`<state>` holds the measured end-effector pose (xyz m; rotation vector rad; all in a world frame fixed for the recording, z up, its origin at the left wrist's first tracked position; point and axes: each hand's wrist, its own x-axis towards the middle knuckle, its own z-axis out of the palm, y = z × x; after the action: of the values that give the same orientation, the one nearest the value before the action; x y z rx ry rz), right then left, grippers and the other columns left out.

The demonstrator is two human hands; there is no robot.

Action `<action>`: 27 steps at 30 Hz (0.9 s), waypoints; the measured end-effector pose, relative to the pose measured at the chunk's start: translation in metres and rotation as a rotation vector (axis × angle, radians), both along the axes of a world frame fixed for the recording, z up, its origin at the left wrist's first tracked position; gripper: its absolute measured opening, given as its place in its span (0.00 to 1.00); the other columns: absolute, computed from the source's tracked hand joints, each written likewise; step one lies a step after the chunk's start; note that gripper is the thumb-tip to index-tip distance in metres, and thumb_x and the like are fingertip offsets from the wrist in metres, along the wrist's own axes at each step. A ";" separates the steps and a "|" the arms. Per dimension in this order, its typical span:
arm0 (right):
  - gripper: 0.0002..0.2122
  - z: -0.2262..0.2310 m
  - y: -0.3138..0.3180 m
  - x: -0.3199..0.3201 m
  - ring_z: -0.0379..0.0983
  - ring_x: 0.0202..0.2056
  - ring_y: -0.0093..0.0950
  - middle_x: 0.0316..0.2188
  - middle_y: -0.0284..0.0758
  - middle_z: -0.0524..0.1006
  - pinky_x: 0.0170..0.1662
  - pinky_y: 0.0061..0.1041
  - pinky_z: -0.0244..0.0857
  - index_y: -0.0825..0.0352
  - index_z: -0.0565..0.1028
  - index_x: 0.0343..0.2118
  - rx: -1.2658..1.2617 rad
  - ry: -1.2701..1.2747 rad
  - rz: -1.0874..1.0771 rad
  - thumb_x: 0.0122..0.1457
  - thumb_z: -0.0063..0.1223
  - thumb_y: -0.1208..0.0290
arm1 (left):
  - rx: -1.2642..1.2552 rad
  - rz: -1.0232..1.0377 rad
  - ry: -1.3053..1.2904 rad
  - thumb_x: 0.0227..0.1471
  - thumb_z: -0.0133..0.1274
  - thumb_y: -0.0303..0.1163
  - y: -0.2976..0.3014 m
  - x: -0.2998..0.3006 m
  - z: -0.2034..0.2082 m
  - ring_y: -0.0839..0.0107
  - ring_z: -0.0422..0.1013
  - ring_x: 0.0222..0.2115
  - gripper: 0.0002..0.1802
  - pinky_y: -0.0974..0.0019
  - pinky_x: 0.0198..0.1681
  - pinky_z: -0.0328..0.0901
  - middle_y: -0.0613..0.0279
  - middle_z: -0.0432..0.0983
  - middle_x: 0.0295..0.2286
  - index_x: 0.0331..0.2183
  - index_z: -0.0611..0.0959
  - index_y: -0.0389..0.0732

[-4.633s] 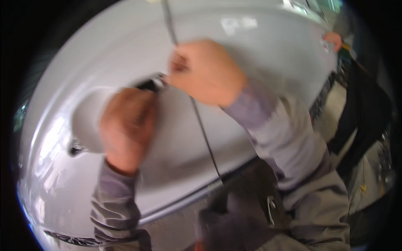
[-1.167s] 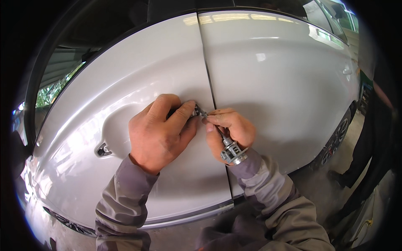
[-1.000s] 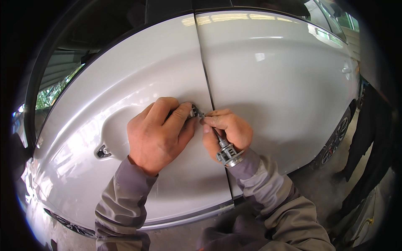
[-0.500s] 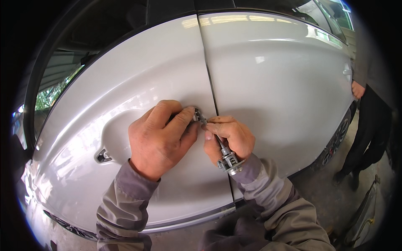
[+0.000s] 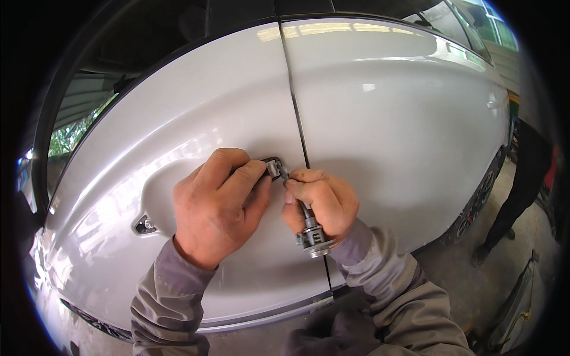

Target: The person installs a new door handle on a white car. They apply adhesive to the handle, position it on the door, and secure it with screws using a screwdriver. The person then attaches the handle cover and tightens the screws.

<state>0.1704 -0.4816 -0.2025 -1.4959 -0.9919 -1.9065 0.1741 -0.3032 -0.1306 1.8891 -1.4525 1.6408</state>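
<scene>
My right hand (image 5: 325,199) pinches the shaft of a door lock cylinder (image 5: 314,242). Its wide metal end hangs down below my fingers, over the gap between two car doors. The shaft's thin tip points up and left at a small dark opening (image 5: 274,167) in the white front door (image 5: 237,107), where a metal piece shows inside. Whether the tip touches that piece, I cannot tell. My left hand (image 5: 217,204) is closed at the opening's left edge, thumb and fingertips close together; what they grip is hidden.
A second, smaller hole (image 5: 145,224) with a metal fitting sits in the door's recess at left. The rear door (image 5: 392,148) extends to the right. Beyond it, a person's dark-trousered leg (image 5: 515,190) stands near the rear wheel (image 5: 475,202). A panel-like object (image 5: 516,302) lies at lower right.
My left hand has drawn slightly left, baring more of the opening. The lock cylinder's wide end has swung down and left in my right hand. The person at right has shifted away from the car.
</scene>
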 end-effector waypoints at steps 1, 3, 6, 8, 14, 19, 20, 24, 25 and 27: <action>0.11 0.000 -0.001 -0.001 0.77 0.22 0.29 0.28 0.41 0.79 0.24 0.23 0.71 0.72 0.74 0.32 -0.034 0.018 -0.008 0.44 0.60 0.89 | 0.006 0.006 -0.010 0.41 0.67 0.24 0.001 0.001 0.002 0.66 0.75 0.24 0.10 0.65 0.25 0.69 0.64 0.76 0.31 0.31 0.86 0.41; 0.12 -0.001 0.000 -0.002 0.76 0.22 0.28 0.28 0.40 0.78 0.24 0.22 0.70 0.71 0.73 0.31 -0.064 0.032 -0.016 0.44 0.60 0.89 | 0.000 0.012 0.000 0.43 0.66 0.24 0.002 0.001 0.003 0.64 0.75 0.24 0.09 0.64 0.26 0.68 0.64 0.77 0.30 0.31 0.86 0.41; 0.15 0.000 0.000 -0.001 0.74 0.20 0.25 0.27 0.35 0.75 0.21 0.20 0.66 0.69 0.70 0.29 -0.046 0.028 0.006 0.38 0.60 0.90 | -0.036 0.012 0.069 0.44 0.65 0.23 0.001 0.000 0.005 0.63 0.75 0.24 0.07 0.63 0.26 0.68 0.64 0.77 0.29 0.30 0.86 0.41; 0.15 0.000 -0.003 0.001 0.73 0.20 0.24 0.28 0.35 0.76 0.21 0.20 0.66 0.69 0.71 0.30 -0.031 0.040 0.057 0.38 0.60 0.90 | -0.075 0.021 0.128 0.44 0.65 0.24 0.000 -0.001 0.007 0.61 0.75 0.24 0.06 0.62 0.26 0.68 0.63 0.77 0.27 0.29 0.86 0.41; 0.13 -0.006 -0.006 0.001 0.72 0.20 0.23 0.29 0.37 0.78 0.22 0.21 0.66 0.70 0.75 0.33 0.065 0.056 0.125 0.42 0.59 0.89 | -0.120 -0.003 0.394 0.44 0.66 0.24 -0.003 -0.006 0.014 0.60 0.74 0.22 0.05 0.62 0.26 0.67 0.60 0.76 0.24 0.28 0.86 0.39; 0.06 -0.007 -0.010 0.001 0.75 0.23 0.22 0.32 0.41 0.81 0.24 0.20 0.67 0.69 0.75 0.35 0.065 0.074 0.101 0.56 0.59 0.82 | -0.163 0.015 0.519 0.43 0.66 0.25 -0.008 -0.009 0.022 0.62 0.76 0.22 0.05 0.64 0.26 0.68 0.58 0.79 0.22 0.26 0.86 0.37; 0.06 -0.006 -0.010 0.001 0.75 0.24 0.22 0.32 0.41 0.81 0.25 0.20 0.68 0.69 0.75 0.35 0.067 0.077 0.110 0.56 0.59 0.82 | -0.179 0.017 0.573 0.43 0.66 0.24 -0.010 -0.010 0.023 0.63 0.76 0.21 0.05 0.64 0.26 0.69 0.57 0.79 0.22 0.26 0.86 0.37; 0.06 -0.005 -0.010 0.001 0.77 0.25 0.24 0.31 0.41 0.81 0.25 0.20 0.68 0.69 0.74 0.35 0.079 0.070 0.108 0.56 0.58 0.83 | -0.174 0.077 0.683 0.43 0.65 0.24 -0.015 -0.015 0.033 0.64 0.77 0.20 0.04 0.66 0.27 0.69 0.55 0.81 0.22 0.25 0.85 0.35; 0.06 -0.005 -0.010 0.002 0.77 0.25 0.23 0.32 0.41 0.81 0.26 0.19 0.69 0.70 0.74 0.36 0.077 0.084 0.089 0.56 0.57 0.84 | -0.157 0.122 0.705 0.43 0.65 0.24 -0.014 -0.016 0.036 0.64 0.76 0.20 0.04 0.66 0.27 0.69 0.55 0.81 0.22 0.25 0.86 0.34; 0.06 -0.005 -0.009 0.002 0.77 0.26 0.23 0.32 0.42 0.81 0.27 0.19 0.70 0.70 0.74 0.36 0.078 0.110 0.062 0.57 0.56 0.85 | -0.118 0.161 0.736 0.43 0.65 0.24 -0.013 -0.017 0.040 0.65 0.76 0.20 0.04 0.66 0.27 0.69 0.55 0.81 0.22 0.25 0.86 0.34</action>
<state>0.1727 -0.4907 -0.2078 -1.4913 -0.8944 -1.7788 0.1570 -0.3163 -0.0905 2.2328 -0.8942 0.8768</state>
